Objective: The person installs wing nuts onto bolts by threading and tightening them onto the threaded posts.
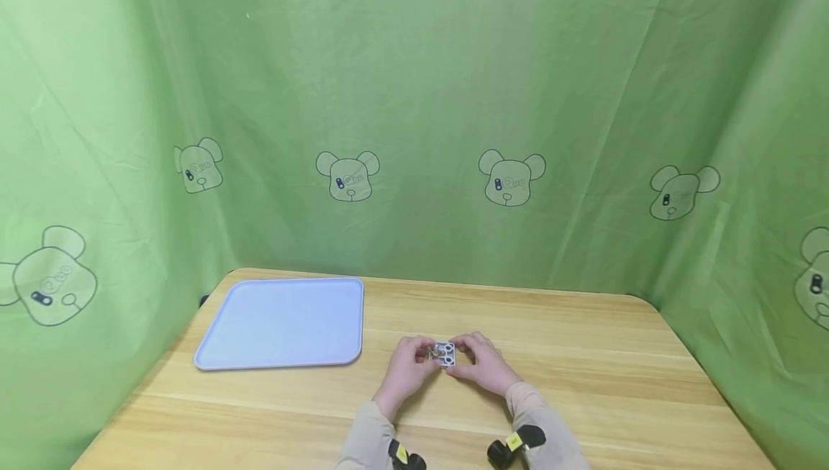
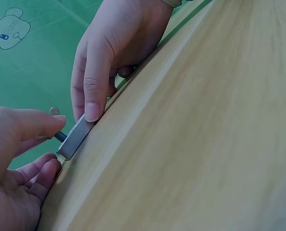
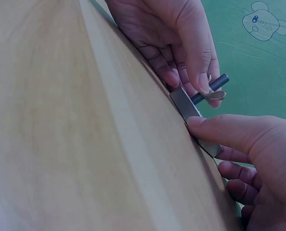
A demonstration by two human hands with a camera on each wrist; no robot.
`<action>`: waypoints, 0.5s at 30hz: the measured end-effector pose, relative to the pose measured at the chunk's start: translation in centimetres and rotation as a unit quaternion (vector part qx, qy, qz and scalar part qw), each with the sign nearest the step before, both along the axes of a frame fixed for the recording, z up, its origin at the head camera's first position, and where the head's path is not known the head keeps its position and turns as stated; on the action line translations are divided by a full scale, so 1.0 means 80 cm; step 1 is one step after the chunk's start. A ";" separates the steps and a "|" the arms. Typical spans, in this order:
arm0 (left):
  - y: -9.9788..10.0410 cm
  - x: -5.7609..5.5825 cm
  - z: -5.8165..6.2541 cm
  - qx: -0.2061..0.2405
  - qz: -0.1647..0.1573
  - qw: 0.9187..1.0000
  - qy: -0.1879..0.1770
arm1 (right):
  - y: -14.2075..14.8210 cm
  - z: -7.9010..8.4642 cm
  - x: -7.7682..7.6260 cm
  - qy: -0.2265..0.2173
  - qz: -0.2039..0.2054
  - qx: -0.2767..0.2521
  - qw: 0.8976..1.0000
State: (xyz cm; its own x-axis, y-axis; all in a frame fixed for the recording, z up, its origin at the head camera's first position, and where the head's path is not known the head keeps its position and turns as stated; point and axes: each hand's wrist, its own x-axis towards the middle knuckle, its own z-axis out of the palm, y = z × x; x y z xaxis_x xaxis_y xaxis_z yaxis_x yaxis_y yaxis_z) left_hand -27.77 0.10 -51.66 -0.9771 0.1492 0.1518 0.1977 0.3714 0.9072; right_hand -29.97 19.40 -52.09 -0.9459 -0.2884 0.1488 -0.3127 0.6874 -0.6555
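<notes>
A small flat metal block with round holes lies on the table between the two hands. From its left end rises a dark threaded bolt, which carries a brass-coloured wing nut. My left hand pinches the wing nut between thumb and finger, partly hiding it in the head view. At the block's other end my right hand grips the sides, its thumb along the near edge. In the left wrist view the block sits flat on the wood, with the bolt upright from it.
A pale blue-lilac tray rests on the left of the wooden table. Green curtains with bear faces hang around the back and both sides. Each sleeved wrist wears a small black camera.
</notes>
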 end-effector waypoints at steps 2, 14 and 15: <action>0.000 -0.001 0.000 0.020 0.003 1.000 -0.009 | 0.000 0.001 0.000 -0.001 -0.002 -0.001 1.000; 0.001 0.001 0.001 0.022 0.014 1.000 -0.007 | -0.001 0.002 0.001 -0.006 -0.003 0.002 1.000; 0.001 0.001 0.001 0.020 0.014 1.000 -0.007 | -0.001 0.002 0.001 -0.006 -0.003 0.001 1.000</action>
